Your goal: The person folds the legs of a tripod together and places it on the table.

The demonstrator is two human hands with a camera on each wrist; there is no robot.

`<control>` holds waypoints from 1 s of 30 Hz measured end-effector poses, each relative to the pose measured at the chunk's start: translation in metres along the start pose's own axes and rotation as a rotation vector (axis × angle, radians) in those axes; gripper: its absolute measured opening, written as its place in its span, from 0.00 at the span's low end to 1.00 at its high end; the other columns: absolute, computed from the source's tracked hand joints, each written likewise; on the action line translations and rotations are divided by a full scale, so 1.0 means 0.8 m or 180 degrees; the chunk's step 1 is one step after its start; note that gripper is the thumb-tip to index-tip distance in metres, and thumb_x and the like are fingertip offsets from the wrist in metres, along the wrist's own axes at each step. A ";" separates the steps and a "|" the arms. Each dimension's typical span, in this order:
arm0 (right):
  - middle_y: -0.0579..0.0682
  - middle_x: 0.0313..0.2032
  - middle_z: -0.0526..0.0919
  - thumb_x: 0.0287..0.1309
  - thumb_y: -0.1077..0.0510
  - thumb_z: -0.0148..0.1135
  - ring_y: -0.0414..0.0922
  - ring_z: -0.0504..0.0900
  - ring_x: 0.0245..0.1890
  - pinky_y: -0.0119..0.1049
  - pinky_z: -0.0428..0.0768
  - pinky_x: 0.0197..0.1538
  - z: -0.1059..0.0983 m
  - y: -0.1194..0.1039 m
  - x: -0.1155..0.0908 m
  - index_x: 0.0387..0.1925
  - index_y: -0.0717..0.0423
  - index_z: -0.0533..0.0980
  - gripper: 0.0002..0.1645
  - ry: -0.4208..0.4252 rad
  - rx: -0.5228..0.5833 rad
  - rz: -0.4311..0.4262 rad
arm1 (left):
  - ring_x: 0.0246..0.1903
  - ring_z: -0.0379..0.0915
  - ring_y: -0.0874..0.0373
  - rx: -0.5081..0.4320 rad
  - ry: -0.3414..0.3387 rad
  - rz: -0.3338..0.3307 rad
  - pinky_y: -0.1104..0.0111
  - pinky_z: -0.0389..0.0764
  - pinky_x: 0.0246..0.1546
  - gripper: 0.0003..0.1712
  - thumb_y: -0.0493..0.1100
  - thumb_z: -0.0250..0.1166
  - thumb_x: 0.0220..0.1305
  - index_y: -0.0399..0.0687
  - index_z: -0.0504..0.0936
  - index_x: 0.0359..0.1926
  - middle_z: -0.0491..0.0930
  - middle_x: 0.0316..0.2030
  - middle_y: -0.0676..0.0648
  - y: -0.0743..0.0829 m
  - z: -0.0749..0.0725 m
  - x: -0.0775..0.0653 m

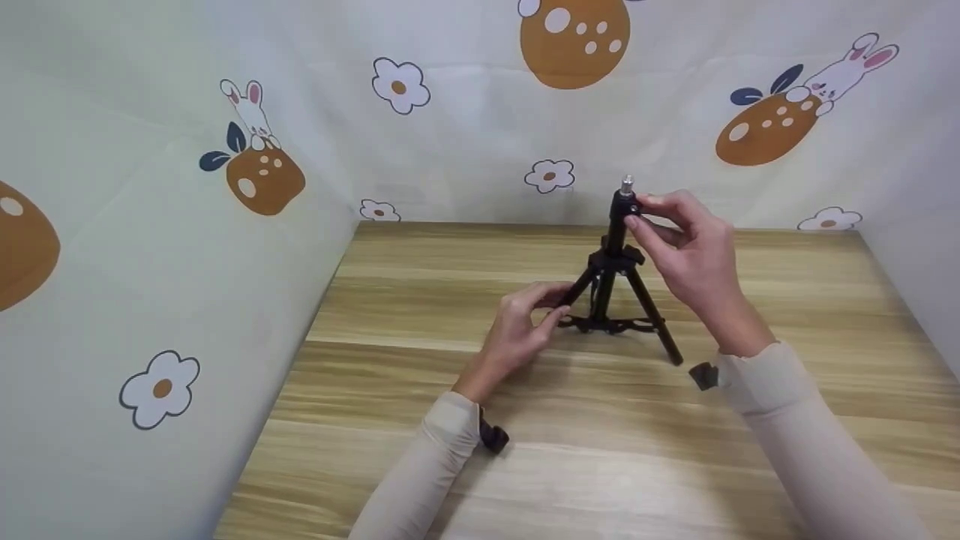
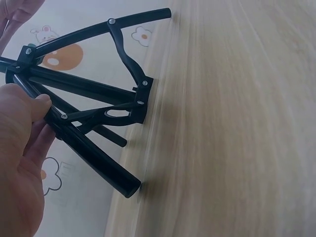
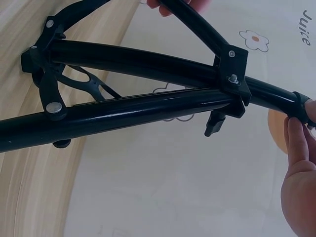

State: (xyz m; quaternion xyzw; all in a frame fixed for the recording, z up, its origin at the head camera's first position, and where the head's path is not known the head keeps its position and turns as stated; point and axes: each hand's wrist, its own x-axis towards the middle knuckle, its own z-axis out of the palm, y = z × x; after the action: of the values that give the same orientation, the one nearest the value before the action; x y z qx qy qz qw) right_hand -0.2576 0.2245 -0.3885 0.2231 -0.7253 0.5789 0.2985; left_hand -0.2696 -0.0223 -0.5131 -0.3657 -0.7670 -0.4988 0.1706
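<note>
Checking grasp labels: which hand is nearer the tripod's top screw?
Right. The right hand pinches the column just under the top screw; the left hand grips a tripod leg low near the table.

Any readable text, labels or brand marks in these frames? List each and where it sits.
"Juice": printed sideways on the patterned backdrop cloth, at the upper right edge of the right wrist view.
No other text: the black tripod shows no readable label or brand in any view.
</note>
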 end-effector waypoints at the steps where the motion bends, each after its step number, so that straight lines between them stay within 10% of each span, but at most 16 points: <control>1: 0.58 0.53 0.92 0.65 0.70 0.74 0.41 0.92 0.55 0.34 0.92 0.57 0.000 0.000 0.000 0.50 0.67 0.85 0.13 0.0001 0.0004 0.0014 | 0.49 0.90 0.56 -0.0006 0.0000 -0.0016 0.72 0.91 0.57 0.16 0.36 0.72 0.73 0.38 0.86 0.59 0.91 0.53 0.43 0.000 0.000 0.000; 30: 0.53 0.52 0.92 0.65 0.71 0.74 0.43 0.92 0.56 0.36 0.92 0.57 0.000 0.001 0.000 0.50 0.69 0.84 0.13 0.0024 0.0120 0.0095 | 0.49 0.91 0.53 -0.0348 0.0129 -0.0097 0.71 0.92 0.57 0.19 0.28 0.72 0.69 0.37 0.86 0.59 0.90 0.53 0.40 0.002 0.008 0.004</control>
State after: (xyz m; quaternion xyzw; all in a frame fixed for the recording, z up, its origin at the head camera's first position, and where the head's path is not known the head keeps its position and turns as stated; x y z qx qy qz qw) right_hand -0.2584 0.2251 -0.3889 0.2156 -0.7164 0.5976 0.2883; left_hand -0.2697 -0.0147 -0.5130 -0.3526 -0.7405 -0.5498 0.1582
